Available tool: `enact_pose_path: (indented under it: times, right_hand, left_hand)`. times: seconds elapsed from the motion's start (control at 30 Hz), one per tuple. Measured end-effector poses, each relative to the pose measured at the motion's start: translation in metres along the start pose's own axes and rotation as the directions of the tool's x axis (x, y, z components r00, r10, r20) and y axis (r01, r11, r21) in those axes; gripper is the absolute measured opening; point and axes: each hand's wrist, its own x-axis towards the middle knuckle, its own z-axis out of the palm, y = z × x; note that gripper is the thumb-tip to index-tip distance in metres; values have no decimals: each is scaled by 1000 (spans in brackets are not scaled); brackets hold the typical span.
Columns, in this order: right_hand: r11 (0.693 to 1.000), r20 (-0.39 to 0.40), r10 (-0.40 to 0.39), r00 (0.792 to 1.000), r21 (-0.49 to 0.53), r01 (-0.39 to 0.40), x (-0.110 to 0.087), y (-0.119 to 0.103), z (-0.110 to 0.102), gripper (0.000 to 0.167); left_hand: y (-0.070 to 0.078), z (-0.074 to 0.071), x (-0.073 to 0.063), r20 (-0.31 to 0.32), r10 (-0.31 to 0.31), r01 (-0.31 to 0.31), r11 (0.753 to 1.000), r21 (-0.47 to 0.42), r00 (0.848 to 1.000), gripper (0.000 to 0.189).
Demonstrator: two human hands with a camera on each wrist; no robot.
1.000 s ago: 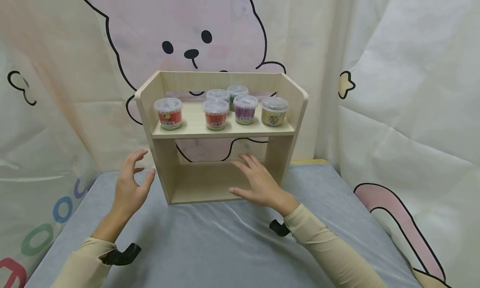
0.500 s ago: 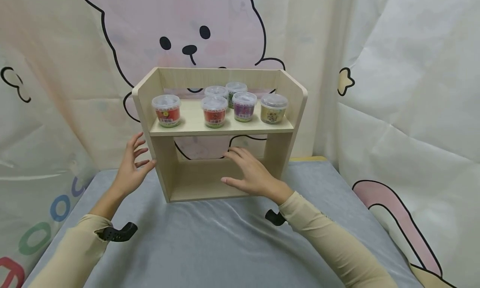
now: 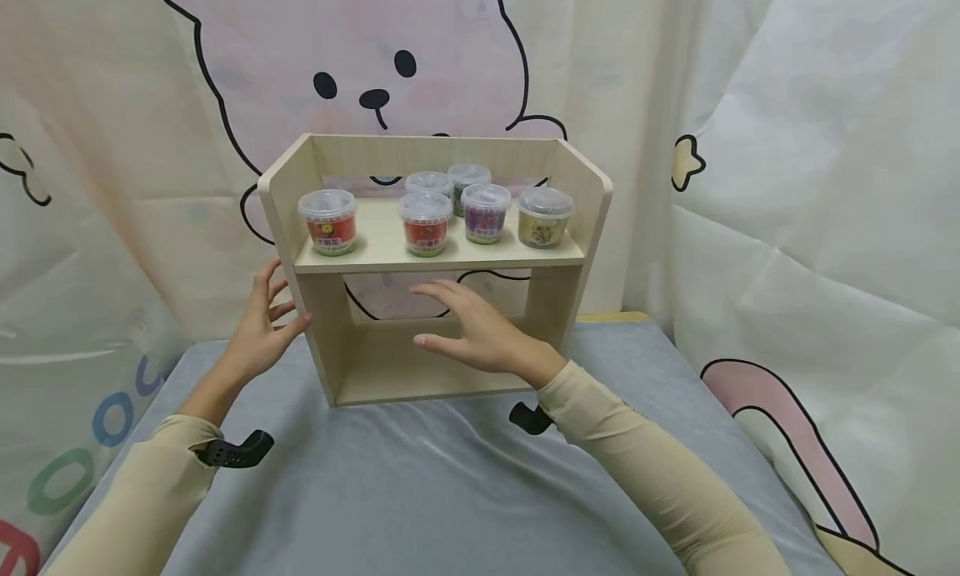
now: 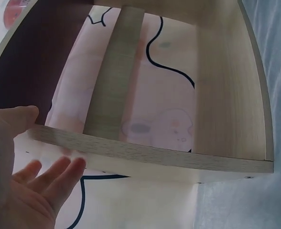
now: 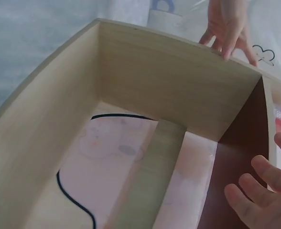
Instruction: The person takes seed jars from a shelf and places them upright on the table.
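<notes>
Head view first: the wooden shelf (image 3: 378, 247) stands on the tabletop (image 3: 420, 484), stiff and likely bulky more than heavy, its lidded cups (image 3: 426, 226) apt to slide if tipped, with room in front. Left wrist: the left hand (image 4: 26, 205), fingers extended and loose, touches the side panel (image 4: 155, 155) at its front edge, a sound hold. Right wrist: the right hand (image 5: 276, 207) spreads its fingers, clasping nothing, near the middle board (image 5: 241, 157).

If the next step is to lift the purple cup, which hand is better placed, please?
Probably the right hand: it holds nothing and is nearer to the purple cup, while the left hand touches the shelf's left side.
</notes>
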Motion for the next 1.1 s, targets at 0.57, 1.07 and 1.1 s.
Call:
enact_pose_path:
  times: [0.57, 1.07, 1.1]
  right_hand:
    - [982, -47, -120, 992, 141, 126, 44, -35, -13, 56]
    - [897, -102, 48, 994, 442, 2, 95, -55, -13, 69]
    - [896, -104, 67, 992, 445, -14, 98, -54, -11, 70]
  left_hand:
    - [2, 3, 4, -27, 42, -39, 994, 97, 999, 97]
    - [3, 7, 9, -41, 77, -75, 996, 44, 996, 96]
    - [3, 7, 8, -37, 73, -71, 996, 45, 997, 96]
